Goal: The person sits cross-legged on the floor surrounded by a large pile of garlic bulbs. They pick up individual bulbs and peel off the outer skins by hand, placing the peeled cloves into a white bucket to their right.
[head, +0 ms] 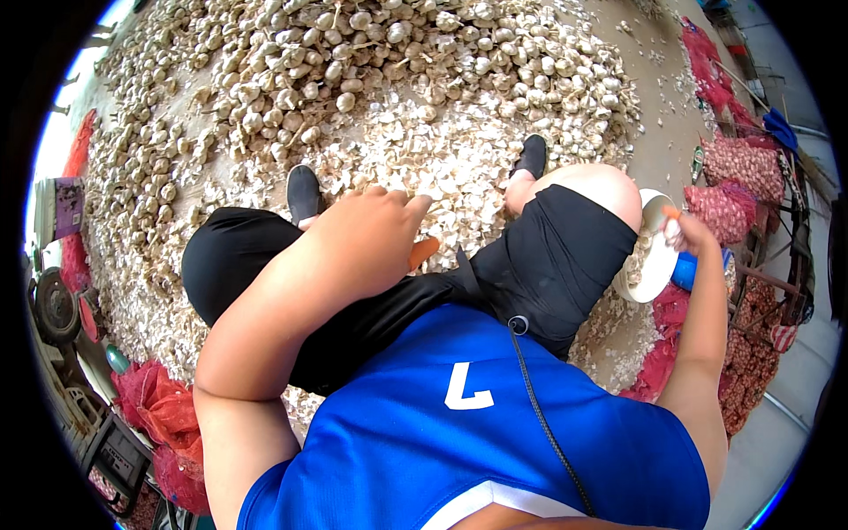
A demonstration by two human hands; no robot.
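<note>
My left hand [371,238] hangs over my lap, palm down, with its underside hidden. An orange finger cover [424,252], seemingly on the thumb, sticks out beside it; whether the hand holds anything is hidden. At the right, my right hand [694,233] grips a whitish piece of garlic [672,233] over the rim of a white plastic bucket [656,275]. Another orange finger cover [670,212] shows at that hand's tip. Pale garlic [637,265] lies inside the bucket. Between my feet spreads a layer of loose garlic skins [457,199], with a large heap of garlic bulbs [397,53] beyond.
My black shoes [303,192] stand among the skins. On the right are filled red mesh sacks [742,169], a green bottle [697,162] and a blue container [684,270] behind the bucket. Red mesh bags [165,404] and a wheel [56,305] are at the left.
</note>
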